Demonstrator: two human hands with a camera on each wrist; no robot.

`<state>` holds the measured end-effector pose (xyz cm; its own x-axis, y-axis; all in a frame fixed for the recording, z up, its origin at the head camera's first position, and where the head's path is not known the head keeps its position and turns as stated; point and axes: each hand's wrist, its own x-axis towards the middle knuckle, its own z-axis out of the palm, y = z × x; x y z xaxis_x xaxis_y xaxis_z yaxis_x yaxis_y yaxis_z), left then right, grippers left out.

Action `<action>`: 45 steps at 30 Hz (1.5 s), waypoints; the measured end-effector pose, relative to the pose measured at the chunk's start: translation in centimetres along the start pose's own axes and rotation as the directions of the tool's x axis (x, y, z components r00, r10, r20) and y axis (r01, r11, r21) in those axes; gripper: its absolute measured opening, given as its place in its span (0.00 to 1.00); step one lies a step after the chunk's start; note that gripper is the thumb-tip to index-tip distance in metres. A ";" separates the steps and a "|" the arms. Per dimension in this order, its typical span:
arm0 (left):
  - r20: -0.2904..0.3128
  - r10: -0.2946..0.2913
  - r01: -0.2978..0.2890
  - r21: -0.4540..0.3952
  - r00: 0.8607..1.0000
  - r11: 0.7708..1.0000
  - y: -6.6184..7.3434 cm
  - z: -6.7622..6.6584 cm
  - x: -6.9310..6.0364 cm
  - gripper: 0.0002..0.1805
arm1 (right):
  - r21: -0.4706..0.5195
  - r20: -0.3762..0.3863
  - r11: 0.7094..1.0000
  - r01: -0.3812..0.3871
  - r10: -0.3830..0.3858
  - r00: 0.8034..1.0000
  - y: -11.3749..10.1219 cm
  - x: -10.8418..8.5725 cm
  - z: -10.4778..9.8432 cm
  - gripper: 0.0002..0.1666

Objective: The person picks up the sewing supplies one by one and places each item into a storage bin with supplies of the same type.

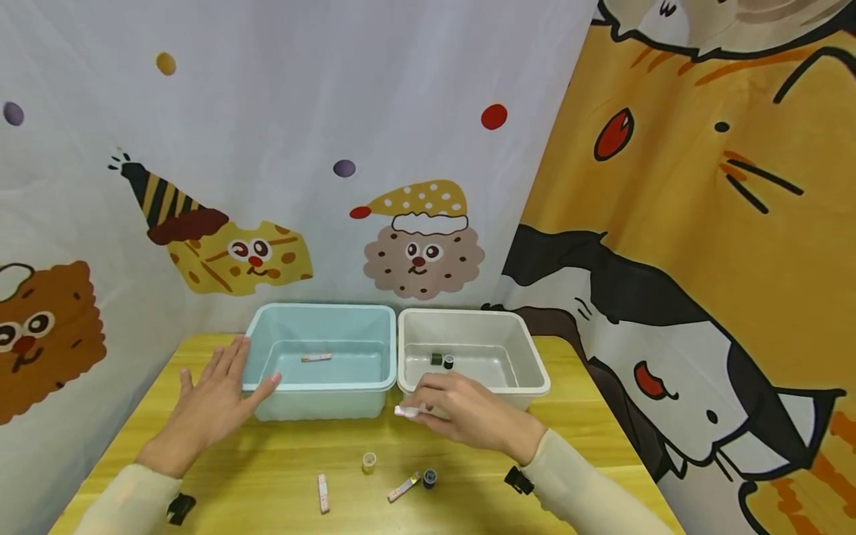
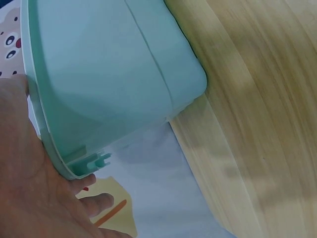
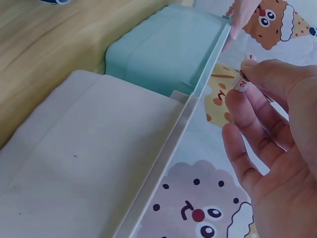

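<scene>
My right hand (image 1: 461,409) pinches a small folded tape measure (image 3: 240,82), white with pink print, between thumb and fingertips. It hovers at the front rim of the grey bin (image 1: 540,383). In that bin lie a dark green thread spool (image 1: 436,359) and a black thread spool (image 1: 449,362). My left hand (image 1: 214,397) rests with extended fingers against the front left corner of the light blue bin (image 1: 321,405). Another folded tape measure (image 1: 316,357) lies inside the blue bin.
On the wooden table (image 1: 254,475), in front of the bins, lie two folded tape measures (image 1: 323,493) (image 1: 403,487), a cream thread spool (image 1: 369,463) and a dark blue thread spool (image 1: 430,478). A cartoon-printed curtain (image 1: 267,134) hangs behind the bins.
</scene>
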<state>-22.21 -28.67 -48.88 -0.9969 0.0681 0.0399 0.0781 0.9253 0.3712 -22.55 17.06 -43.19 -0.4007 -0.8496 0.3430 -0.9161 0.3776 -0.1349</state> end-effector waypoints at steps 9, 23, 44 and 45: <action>0.002 -0.003 0.003 -0.012 1.000 1.000 0.0 0.1 0.2 0.66 | -0.012 0.010 0.999 -0.030 0.030 1.000 0.3 1.6 -0.1 0.14; -0.013 -0.002 0.002 -0.006 1.000 1.000 0.0 0.1 0.1 0.66 | 0.060 0.015 0.997 -0.053 0.052 0.999 1.8 5.0 -0.4 0.15; -0.013 0.001 -0.001 -0.005 1.000 1.000 0.0 0.1 0.0 0.66 | 0.027 0.030 0.999 -0.021 0.020 0.999 3.7 9.9 -0.6 0.15; -0.014 0.002 -0.002 -0.004 1.000 1.000 0.0 0.1 0.0 0.65 | 0.029 0.032 0.999 -0.024 0.023 0.999 3.7 10.1 -0.6 0.14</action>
<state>-22.23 -28.65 -48.95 -0.9965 0.0649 0.0532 0.0802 0.9236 0.3749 -30.02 10.12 -39.66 -0.4216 -0.8521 0.3100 -0.9065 0.3867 -0.1698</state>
